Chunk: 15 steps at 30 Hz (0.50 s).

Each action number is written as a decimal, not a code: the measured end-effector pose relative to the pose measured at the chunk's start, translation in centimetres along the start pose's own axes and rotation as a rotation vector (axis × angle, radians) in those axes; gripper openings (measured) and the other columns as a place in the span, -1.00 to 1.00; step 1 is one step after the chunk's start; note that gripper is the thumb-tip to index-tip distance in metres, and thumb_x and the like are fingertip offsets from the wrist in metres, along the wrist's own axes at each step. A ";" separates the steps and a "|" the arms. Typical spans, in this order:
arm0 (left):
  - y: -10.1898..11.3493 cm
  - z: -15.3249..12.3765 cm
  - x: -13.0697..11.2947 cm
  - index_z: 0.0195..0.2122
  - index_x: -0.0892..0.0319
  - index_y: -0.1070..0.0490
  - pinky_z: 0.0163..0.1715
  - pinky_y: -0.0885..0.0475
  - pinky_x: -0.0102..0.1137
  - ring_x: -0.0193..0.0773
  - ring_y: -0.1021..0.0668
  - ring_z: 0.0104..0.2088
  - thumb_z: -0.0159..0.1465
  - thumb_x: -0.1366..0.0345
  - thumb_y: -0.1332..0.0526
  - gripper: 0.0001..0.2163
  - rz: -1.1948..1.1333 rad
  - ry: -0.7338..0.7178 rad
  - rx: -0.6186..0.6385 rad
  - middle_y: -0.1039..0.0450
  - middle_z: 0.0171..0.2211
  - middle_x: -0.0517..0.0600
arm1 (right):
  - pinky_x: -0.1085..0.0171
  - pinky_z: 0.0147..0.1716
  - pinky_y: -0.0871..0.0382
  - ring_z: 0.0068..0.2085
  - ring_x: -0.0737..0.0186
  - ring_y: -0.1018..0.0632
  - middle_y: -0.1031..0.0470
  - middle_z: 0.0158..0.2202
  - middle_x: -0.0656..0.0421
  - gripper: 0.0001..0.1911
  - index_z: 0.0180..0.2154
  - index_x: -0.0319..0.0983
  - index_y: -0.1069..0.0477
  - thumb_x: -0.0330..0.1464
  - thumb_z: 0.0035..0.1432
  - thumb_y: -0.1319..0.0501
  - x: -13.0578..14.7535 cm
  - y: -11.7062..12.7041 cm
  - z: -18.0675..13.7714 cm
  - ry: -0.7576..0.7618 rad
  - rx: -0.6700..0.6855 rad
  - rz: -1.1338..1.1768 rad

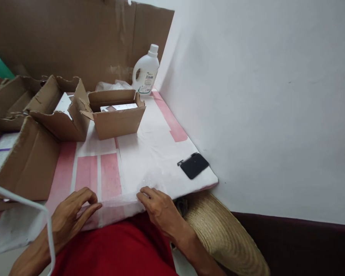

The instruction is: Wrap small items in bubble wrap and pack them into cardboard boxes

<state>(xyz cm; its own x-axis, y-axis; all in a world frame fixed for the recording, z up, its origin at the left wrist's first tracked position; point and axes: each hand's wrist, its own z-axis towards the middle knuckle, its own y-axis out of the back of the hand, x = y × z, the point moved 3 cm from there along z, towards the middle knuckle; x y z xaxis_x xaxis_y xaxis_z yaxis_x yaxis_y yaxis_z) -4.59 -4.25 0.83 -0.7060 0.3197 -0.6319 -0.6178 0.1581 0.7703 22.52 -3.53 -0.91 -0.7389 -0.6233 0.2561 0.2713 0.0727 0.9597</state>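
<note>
Between my two hands a strip of clear plastic film [119, 200] stretches over the front edge of the table. My left hand [77, 209] pinches its left end between thumb and fingers. At the other end, my right hand [155, 205] grips the film with fingertips pressed together. Some crumpled transparent plastic [146, 183] rises just beyond my right fingers; whether it belongs to the same piece is hard to make out. Farther back and to the right lies a flat black phone-like object [194, 166] with a small dark clip at its corner.
An open cardboard box [119, 124] with white packs stands mid-table; several more boxes [28, 153] crowd the left. A white jug [146, 73] is at the back by the wall [261, 96]. A white cable [23, 201] curves at lower left. A woven straw item [218, 230] sits below the table's right corner.
</note>
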 end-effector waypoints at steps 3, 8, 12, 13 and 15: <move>0.0 -0.5 0.0 -0.30 0.09 -0.41 -0.30 -0.42 -0.47 -0.34 -0.55 -0.36 0.37 0.14 -0.19 -0.83 0.034 -0.043 -0.055 -0.48 -0.37 -0.12 | 0.27 -0.45 -0.26 -0.39 0.24 -0.49 -0.52 -0.29 0.15 -0.73 -0.30 -0.20 -0.41 -0.63 0.31 -0.06 -0.2 0.2 -0.1 -0.021 -0.070 -0.095; 0.5 -0.9 0.2 -0.30 0.09 -0.40 -0.32 -0.43 -0.50 -0.35 -0.55 -0.38 0.34 0.12 -0.22 -0.83 -0.013 -0.035 -0.087 -0.48 -0.39 -0.13 | 0.28 -0.49 -0.14 -0.46 0.31 -0.43 -0.45 -0.40 0.21 -0.77 -0.38 -0.20 -0.34 -0.51 0.37 -0.15 0.2 1.1 0.5 -0.046 -0.241 -0.105; 1.5 -0.6 0.4 -0.32 0.08 -0.42 -0.40 -0.42 -0.53 -0.38 -0.55 -0.44 0.31 0.03 -0.23 -0.76 -0.038 0.086 -0.093 -0.49 -0.44 -0.17 | 0.28 -0.49 -0.17 -0.46 0.30 -0.43 -0.45 -0.36 0.20 -0.81 -0.34 -0.21 -0.34 -0.34 0.37 -0.24 0.3 1.5 0.8 -0.103 -0.256 -0.031; 1.7 -0.5 0.4 -0.33 0.08 -0.42 -0.42 -0.41 -0.53 -0.38 -0.55 -0.46 0.30 0.01 -0.24 -0.75 -0.037 0.107 -0.110 -0.50 -0.45 -0.18 | 0.28 -0.48 -0.19 -0.45 0.29 -0.43 -0.45 -0.35 0.19 -0.79 -0.33 -0.21 -0.34 -0.28 0.36 -0.26 0.3 1.6 0.8 -0.120 -0.246 -0.004; 2.3 -0.3 0.4 -0.34 0.08 -0.43 -0.45 -0.41 -0.53 -0.38 -0.56 -0.47 0.29 -0.02 -0.23 -0.73 -0.030 0.131 -0.150 -0.50 -0.46 -0.18 | 0.29 -0.45 -0.24 -0.42 0.26 -0.45 -0.44 -0.34 0.19 -0.71 -0.31 -0.21 -0.34 -0.15 0.31 -0.29 0.2 2.0 0.8 -0.149 -0.205 0.083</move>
<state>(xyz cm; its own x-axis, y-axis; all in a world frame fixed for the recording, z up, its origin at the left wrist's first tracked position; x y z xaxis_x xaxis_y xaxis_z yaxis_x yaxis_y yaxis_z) -6.34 -4.02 2.35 -0.7198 0.1910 -0.6674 -0.6767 0.0214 0.7360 22.43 -2.87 1.19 -0.7874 -0.4992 0.3617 0.4430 -0.0501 0.8951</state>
